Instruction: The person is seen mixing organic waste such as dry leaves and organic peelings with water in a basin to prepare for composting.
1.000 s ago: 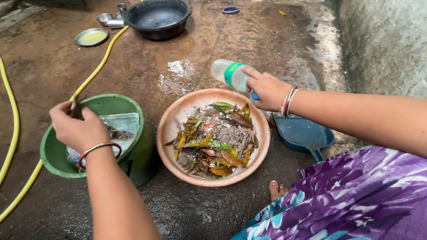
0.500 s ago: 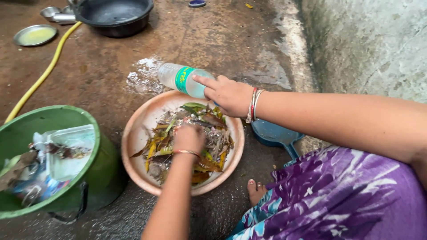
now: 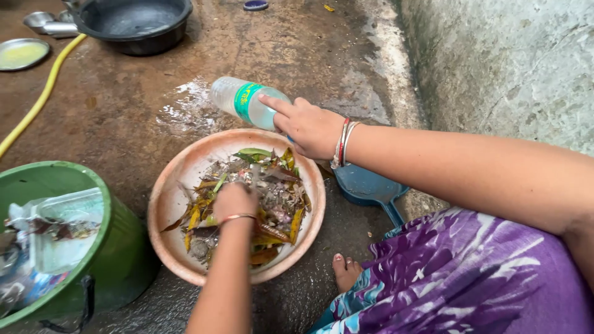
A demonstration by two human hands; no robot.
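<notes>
A salmon-pink round basin [image 3: 185, 170] sits on the wet floor, filled with dry leaves and grey debris [image 3: 275, 192]. My left hand [image 3: 234, 201], a thin bangle on the wrist, is down in the debris at the basin's middle with its fingers curled into it. My right hand [image 3: 309, 127], wearing red and white bangles, grips a clear plastic bottle [image 3: 238, 99] with a green label, held on its side above the basin's far rim.
A green bucket [image 3: 117, 247] with plastic waste stands at left. Beyond lie a yellow hose [image 3: 37, 105], a black pan [image 3: 133, 25], a steel plate [image 3: 21, 52]. A blue dustpan [image 3: 371, 188] lies under my right arm; a concrete wall [image 3: 507, 62] rises at right.
My left hand left the green bucket's rim and went into the basin's debris. My right hand stays on the bottle. The view has shifted closer and rightward.
</notes>
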